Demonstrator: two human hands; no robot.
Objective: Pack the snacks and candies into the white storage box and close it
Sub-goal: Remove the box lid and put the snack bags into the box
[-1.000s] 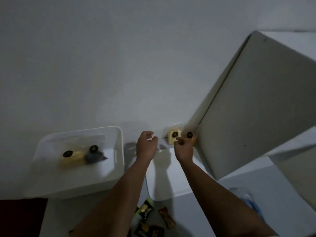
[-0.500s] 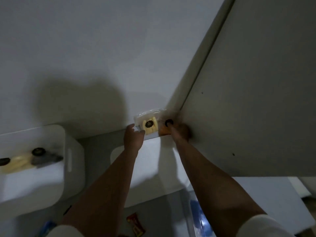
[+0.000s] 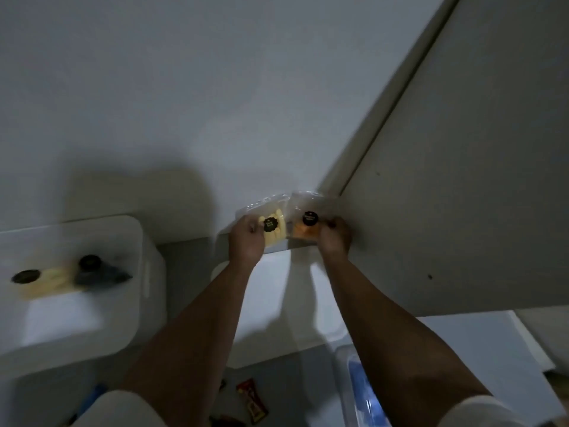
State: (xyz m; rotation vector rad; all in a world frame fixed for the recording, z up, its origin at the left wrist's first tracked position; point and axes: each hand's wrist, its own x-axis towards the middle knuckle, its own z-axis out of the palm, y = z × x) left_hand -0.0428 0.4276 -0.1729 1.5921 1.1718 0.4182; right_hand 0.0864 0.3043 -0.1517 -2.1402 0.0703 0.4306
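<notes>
Against the back wall, my left hand [image 3: 246,241] grips a clear bag of yellow snacks [image 3: 275,230] with a black round label. My right hand [image 3: 334,240] grips a clear bag of orange snacks [image 3: 303,230] with a similar label. The two bags touch side by side. The white storage box [image 3: 144,260] stands open at the left, holding a yellow bag [image 3: 43,282] and a grey bag [image 3: 98,272]. Its flat white lid [image 3: 277,303] lies on the table under my forearms.
A tall white panel [image 3: 462,180] rises on the right, close to my right hand. A red candy wrapper [image 3: 251,400] and other dark packets lie near the bottom edge. A clear container with blue contents [image 3: 360,386] sits at lower right.
My view has shifted right and closer. Both hands have closed around the two snack bags by the wall; one second ago only the right hand touched them.
</notes>
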